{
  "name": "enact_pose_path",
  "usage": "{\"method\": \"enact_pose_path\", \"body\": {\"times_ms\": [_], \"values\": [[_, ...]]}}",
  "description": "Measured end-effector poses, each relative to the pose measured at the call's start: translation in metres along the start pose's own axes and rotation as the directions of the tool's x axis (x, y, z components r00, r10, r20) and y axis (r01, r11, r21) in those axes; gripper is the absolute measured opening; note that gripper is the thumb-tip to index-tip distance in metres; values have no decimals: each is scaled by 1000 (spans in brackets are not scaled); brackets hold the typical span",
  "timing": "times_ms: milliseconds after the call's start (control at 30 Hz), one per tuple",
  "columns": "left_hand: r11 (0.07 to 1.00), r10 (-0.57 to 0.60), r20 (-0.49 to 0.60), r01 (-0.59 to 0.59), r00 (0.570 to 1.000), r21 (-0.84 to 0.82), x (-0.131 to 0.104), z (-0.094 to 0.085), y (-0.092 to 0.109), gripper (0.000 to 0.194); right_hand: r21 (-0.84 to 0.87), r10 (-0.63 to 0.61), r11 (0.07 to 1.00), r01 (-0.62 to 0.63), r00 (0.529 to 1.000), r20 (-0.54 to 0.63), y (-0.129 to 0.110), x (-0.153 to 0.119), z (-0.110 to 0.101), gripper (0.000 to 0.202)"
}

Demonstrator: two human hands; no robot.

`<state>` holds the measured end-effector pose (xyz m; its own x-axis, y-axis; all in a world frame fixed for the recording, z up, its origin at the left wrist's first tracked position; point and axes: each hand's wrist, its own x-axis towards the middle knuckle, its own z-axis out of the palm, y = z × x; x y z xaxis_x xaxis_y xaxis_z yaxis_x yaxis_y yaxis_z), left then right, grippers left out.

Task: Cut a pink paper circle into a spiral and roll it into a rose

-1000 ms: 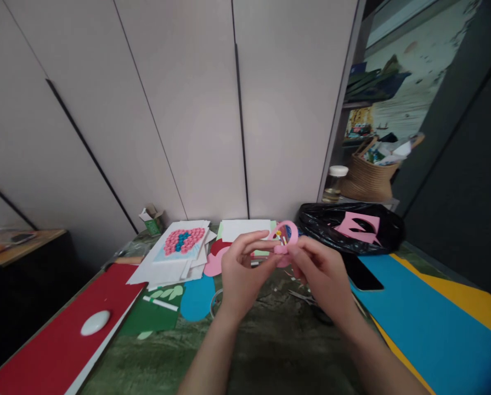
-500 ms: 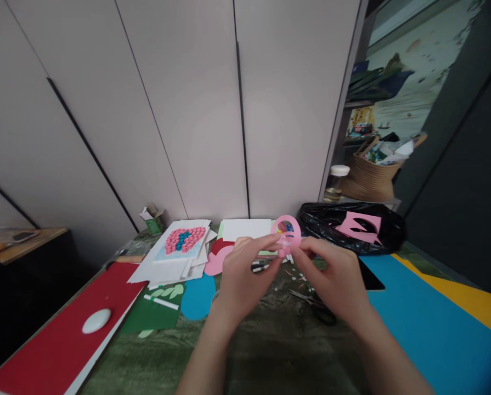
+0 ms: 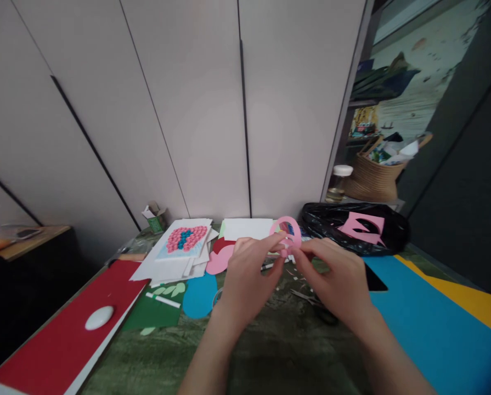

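Green-mottled craft table (image 3: 270, 351) w/ paper scraps, pale cupboard wall behind. Both hands centre frame: left hand (image 3: 245, 280) & right hand (image 3: 338, 280) pinch pink paper ring (image 3: 288, 233) at its lower edge. Vs 1 s ago: ring raised slightly, turned more face-on; grip unchanged, so shaping seems ongoing.

A pink paper ring (image 3: 287, 229) was noted. A white card (image 3: 183, 242) bore a patch of pink and teal dots. Red sheet (image 3: 60, 340), dark green sheet (image 3: 152, 314), blue sheet (image 3: 426, 323) and yellow sheet (image 3: 471, 299) were recorded; the tabletop (image 3: 270, 351) was mottled green. A black bag (image 3: 352, 233) carried a pink cut-out (image 3: 362, 226).
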<state>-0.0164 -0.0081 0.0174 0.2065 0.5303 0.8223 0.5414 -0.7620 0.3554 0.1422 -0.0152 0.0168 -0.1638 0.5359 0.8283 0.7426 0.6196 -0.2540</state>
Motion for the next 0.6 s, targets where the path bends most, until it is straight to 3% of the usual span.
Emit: {"method": "enact_pose_path", "body": {"times_ms": [267,600], "values": [[999,16,-20,-15,1000,46,-1,3,-1,41,17,-25,1000,25,1000,-9,0,0,3,16],[963,-201,-55,187,978,-195,2,-2,4,46,224,-60,974,45,997,57,3,6,0,8]]}}
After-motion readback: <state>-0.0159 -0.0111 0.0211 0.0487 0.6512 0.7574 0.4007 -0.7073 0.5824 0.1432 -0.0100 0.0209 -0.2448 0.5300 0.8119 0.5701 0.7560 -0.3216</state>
